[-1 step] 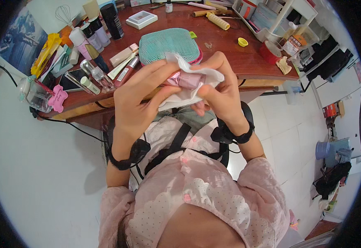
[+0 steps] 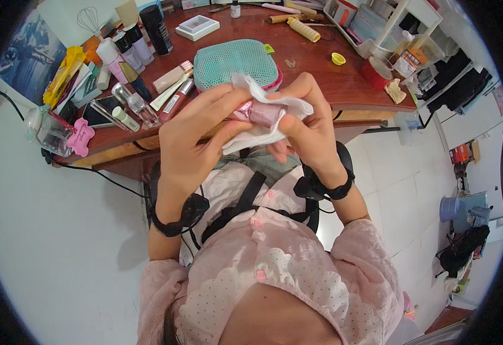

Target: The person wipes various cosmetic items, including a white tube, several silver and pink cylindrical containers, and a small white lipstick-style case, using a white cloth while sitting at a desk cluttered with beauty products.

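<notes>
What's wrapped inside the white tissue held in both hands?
A small glossy pink tube shows through the white tissue, gripped by the left hand and right hand. Its ends are covered by tissue and fingers, so the cap cannot be seen.

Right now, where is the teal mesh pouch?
In the head view, the teal mesh pouch lies on the wooden desk, just beyond both hands, behind the white tissue they hold.

A reddish-brown wooden desk [image 2: 320, 75] is seen across the upper frame. On it, a teal mesh pouch [image 2: 234, 62] is laid at upper centre, bottles and tubes [image 2: 130, 52] are crowded at upper left, and a yellow cap [image 2: 338, 58] and red tape roll [image 2: 376, 72] are placed at upper right.
</notes>
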{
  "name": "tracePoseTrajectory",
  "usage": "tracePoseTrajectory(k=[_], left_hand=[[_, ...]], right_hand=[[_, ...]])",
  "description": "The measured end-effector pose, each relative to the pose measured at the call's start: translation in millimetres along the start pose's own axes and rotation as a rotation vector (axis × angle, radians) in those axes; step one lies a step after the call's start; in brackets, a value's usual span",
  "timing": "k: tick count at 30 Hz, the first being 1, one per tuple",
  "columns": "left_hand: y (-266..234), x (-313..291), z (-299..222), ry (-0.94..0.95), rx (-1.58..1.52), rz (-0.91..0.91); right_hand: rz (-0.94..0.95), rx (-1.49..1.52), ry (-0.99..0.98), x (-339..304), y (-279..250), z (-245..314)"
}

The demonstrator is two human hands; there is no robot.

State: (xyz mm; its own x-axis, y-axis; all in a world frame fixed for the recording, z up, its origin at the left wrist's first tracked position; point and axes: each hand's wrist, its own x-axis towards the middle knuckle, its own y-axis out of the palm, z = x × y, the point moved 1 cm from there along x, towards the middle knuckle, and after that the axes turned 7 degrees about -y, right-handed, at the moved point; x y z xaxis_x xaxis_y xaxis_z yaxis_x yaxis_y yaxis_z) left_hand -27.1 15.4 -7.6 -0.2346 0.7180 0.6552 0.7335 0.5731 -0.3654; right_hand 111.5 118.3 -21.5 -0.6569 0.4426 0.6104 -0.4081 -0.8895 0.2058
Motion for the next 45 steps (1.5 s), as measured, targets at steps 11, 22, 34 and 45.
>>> tracePoseTrajectory(k=[11,22,34,45], left_hand=[[-2,1,-2,0.020,0.036,-0.028],[-6,5,-5,0.081,0.099,-0.047],[-6,4,-1,0.078,0.160,0.000],[-5,3,5,-0.074,0.091,-0.120]], right_hand=[[-0.027,0.058,-0.013,0,7,3],[-0.182,-0.124,-0.011,3,-6,1],[-0.091,-0.549,-0.203,5,-2,7],[0.141,-1.010,-0.418,11,1,21]])
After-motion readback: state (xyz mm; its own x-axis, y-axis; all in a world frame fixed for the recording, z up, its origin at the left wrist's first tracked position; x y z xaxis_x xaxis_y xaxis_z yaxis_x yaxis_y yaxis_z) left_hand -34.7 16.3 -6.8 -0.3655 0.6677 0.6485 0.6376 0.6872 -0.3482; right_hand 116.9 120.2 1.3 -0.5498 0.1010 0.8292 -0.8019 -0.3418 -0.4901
